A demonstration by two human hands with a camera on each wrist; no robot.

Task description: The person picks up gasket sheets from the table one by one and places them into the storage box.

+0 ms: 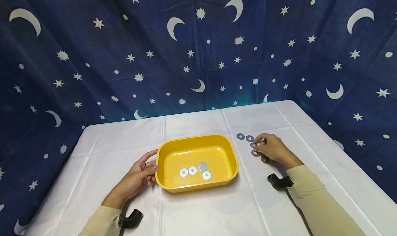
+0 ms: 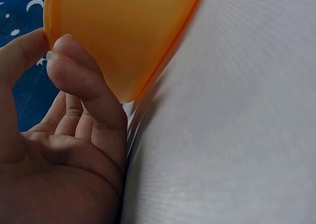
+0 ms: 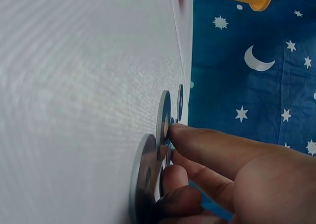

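A yellow plastic tray (image 1: 169,187) stands on the white-covered table, with several flat metal washers (image 1: 202,166) lying on its floor. My left hand (image 1: 136,177) grips the tray's left rim between thumb and fingers; the left wrist view shows the left thumb (image 2: 74,78) against the tray wall (image 2: 123,41). To the right of the tray, several more washers (image 1: 240,136) lie flat on the cloth. Over that group, my right hand (image 1: 273,149) pinches a washer (image 1: 252,145) at its edges with thumb and index finger. Part of that washer is hidden by the fingertips.
The white tablecloth (image 1: 204,212) has fold lines running across it. Behind and beside the table hangs a dark blue curtain (image 1: 149,29) with moons and stars. Each wrist carries a black camera mount, one on the left (image 1: 131,219) and one on the right (image 1: 280,181).
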